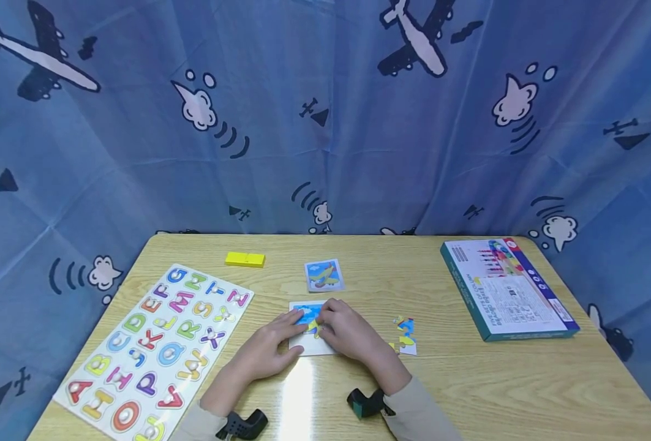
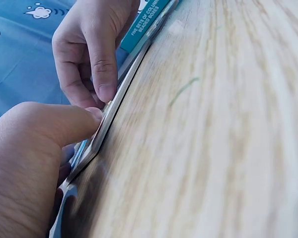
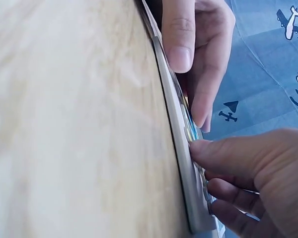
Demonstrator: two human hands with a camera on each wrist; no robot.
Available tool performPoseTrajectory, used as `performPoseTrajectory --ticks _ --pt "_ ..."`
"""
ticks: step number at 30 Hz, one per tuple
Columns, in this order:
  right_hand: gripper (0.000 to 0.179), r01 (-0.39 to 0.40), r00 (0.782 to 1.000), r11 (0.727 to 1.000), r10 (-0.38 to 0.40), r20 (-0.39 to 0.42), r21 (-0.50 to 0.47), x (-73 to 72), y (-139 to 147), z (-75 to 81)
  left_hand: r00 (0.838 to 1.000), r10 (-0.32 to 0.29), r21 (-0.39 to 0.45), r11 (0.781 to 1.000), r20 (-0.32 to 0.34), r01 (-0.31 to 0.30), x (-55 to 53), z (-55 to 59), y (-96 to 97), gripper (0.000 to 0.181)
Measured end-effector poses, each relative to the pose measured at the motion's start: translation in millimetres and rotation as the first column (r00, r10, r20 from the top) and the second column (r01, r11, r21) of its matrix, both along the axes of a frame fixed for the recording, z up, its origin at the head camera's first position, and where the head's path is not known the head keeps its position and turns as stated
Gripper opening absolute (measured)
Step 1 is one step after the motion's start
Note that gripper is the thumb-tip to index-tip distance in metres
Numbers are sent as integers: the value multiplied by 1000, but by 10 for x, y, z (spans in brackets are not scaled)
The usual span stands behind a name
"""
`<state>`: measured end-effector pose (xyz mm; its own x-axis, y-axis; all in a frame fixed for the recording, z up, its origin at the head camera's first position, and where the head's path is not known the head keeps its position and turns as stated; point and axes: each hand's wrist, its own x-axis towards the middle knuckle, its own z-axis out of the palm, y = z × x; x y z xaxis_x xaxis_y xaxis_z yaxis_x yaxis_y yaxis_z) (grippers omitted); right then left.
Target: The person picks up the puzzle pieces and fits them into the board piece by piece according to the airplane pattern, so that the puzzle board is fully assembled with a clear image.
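A small white puzzle board (image 1: pixel 310 348) lies flat on the table between both hands, its upper part covered by blue and yellow jigsaw pieces (image 1: pixel 307 311). My left hand (image 1: pixel 267 348) rests at the board's left side, fingers extended over the pieces and thumb by the lower edge. From the right, my right hand (image 1: pixel 349 331) pinches a puzzle piece at the board, thumb and forefinger close together; the fingers hide most of that piece. Several loose puzzle pieces (image 1: pixel 407 344) lie right of the right forearm. Behind the board is a square picture card (image 1: pixel 324 275) showing a yellow airplane.
On the left lies a white alphabet board (image 1: pixel 157 343) with colored knobbed letters. A yellow block (image 1: pixel 245 260) sits at the back left. A flat green-edged box (image 1: pixel 509 291) occupies the right side. Behind the wooden table (image 1: pixel 468 392) hangs a blue airplane-print curtain (image 1: pixel 270 122).
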<state>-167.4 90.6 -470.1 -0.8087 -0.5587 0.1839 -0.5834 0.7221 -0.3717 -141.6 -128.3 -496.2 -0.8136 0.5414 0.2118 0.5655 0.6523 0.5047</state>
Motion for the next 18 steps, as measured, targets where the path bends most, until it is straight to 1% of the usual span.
performPoseTrajectory --ticks 7,12,15,18 --pt "16 -5 1000 1000 5 9 -5 -5 10 -16 1000 -16 -17 1000 9 16 13 2 43 44" --pt "17 -23 1000 1000 24 6 -14 -7 22 -9 999 -53 -39 998 14 53 18 0 110 44" --pt "18 -37 999 999 37 11 -17 -11 29 1 998 -66 -55 996 1 65 18 -5 131 43" --pt "20 -47 998 999 48 35 -17 -19 35 14 998 -62 -63 996 -11 61 15 -8 135 43"
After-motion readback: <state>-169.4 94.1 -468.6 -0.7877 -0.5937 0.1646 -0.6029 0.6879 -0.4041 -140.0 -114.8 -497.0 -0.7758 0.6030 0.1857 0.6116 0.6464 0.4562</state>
